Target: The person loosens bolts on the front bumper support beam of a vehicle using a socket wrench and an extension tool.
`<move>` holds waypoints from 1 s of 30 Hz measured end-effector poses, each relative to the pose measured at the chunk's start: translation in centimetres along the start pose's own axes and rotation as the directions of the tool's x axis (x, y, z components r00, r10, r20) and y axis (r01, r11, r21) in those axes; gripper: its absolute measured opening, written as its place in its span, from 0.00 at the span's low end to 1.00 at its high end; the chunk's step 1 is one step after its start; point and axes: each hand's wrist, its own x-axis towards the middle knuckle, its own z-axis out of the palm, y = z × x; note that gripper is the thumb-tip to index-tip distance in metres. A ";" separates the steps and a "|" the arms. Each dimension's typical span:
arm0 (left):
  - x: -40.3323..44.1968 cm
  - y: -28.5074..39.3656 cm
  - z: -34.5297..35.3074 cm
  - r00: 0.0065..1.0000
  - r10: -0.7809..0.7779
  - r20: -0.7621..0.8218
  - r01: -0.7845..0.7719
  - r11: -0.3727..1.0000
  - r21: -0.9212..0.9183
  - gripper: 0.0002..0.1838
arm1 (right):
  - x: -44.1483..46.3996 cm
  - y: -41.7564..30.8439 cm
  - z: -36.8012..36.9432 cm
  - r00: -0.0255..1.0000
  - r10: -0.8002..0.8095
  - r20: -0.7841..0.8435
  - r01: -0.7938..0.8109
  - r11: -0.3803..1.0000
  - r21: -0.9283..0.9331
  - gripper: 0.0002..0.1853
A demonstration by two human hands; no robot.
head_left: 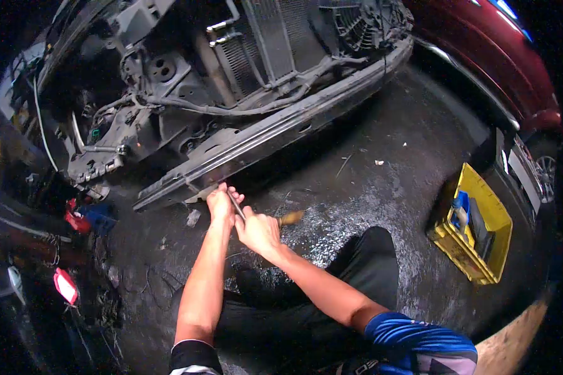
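Note:
Just under the metal bumper beam (256,145) of a stripped car front, my left hand (220,205) is closed, fingers curled by the beam's lower edge. A thin grey metal rod-like tool (236,206) runs from its fingers down to my right hand (259,231). My right hand is wrapped around the rod's lower part. An amber-brown piece (291,217) shows just past my right knuckles; whether it belongs to the same tool I cannot tell. The tip of the rod at the beam is hidden by my left fingers.
A yellow crate (503,231) with blue and dark items stands on the floor at right. A dark red car (494,56) is behind it. The radiator (281,44) and hoses are above the beam. Red and pink items (65,286) lie at left.

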 end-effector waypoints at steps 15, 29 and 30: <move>6.7 -1.0 -4.9 0.979 -0.067 0.191 0.057 0.997 0.056 0.10 | 1.7 2.8 2.8 0.992 0.111 -0.053 -0.084 0.924 0.373 0.13; -12.8 -2.4 -4.1 0.929 -0.095 0.359 -0.219 0.639 0.737 0.33 | 2.7 4.4 -0.2 0.714 -0.028 0.700 -0.700 -0.083 0.710 0.18; -14.2 -1.4 -3.4 0.939 0.010 0.344 -0.303 0.498 0.812 0.30 | 2.8 4.4 -0.5 0.732 -0.031 0.681 -0.679 0.043 0.733 0.17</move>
